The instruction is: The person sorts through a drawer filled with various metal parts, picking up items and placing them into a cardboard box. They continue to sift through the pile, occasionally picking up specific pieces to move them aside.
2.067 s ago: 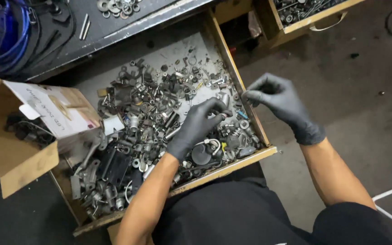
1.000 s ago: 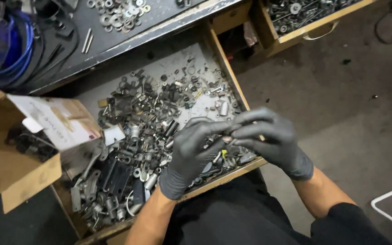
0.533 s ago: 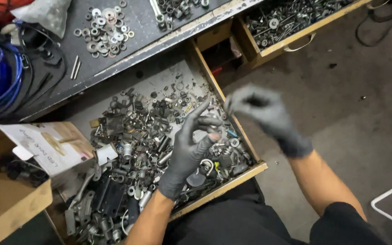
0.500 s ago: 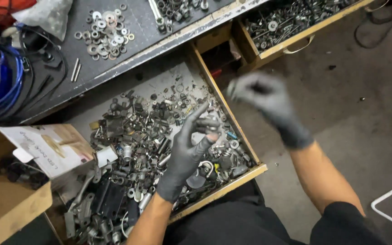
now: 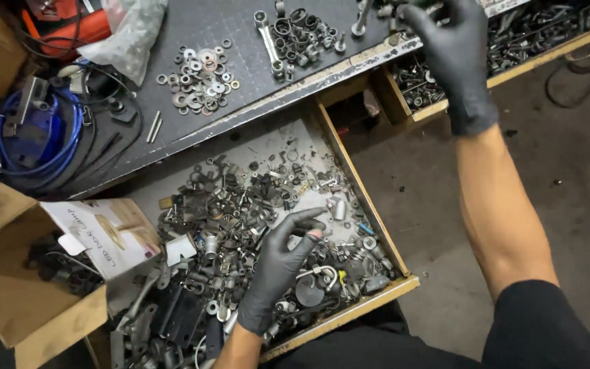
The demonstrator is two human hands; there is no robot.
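An open wooden drawer (image 5: 370, 205) holds several loose metal parts (image 5: 240, 212): nuts, bolts, clamps, brackets. My left hand (image 5: 281, 263), in a black glove, rests on the parts in the drawer's front right area, fingers curled and spread, nothing clearly gripped. My right hand (image 5: 453, 55), also gloved, is raised over the bench top's (image 5: 240, 41) right end, fingers down by small metal pieces near the edge; whether it holds one is hidden.
On the dark bench top lie a pile of washers (image 5: 196, 75) and a cluster of rings and a wrench (image 5: 288, 34). A second open drawer (image 5: 513, 48) is at right. An open cardboard box (image 5: 29, 273) sits left, a blue cable coil (image 5: 32, 133) above it.
My right hand has gone from beside the left hand over the drawer up to the bench top. My left hand stayed on the parts. The view tilted up toward the bench.
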